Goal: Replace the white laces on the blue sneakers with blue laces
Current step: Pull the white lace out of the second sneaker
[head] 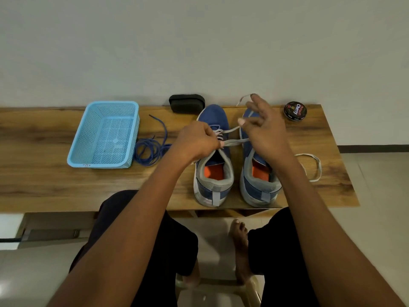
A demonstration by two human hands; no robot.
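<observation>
- The left hand (197,140) pinches the white lace (232,142) at the left sneaker (213,156).
- The right hand (263,127) holds the same lace, drawn taut between both hands, above the right sneaker (256,173).
- Blue laces (150,149) and a blue basket (106,135) lie left of the left hand.
- A loose white lace (314,165) lies right of the right wrist.

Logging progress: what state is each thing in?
left sneaker: white lace half pulled out
right sneaker: unlaced
loose white lace: lying beside right sneaker
blue laces: coiled, unused
basket: empty
polish tin: closed
left hand: pinching lace
right hand: pulling lace
</observation>
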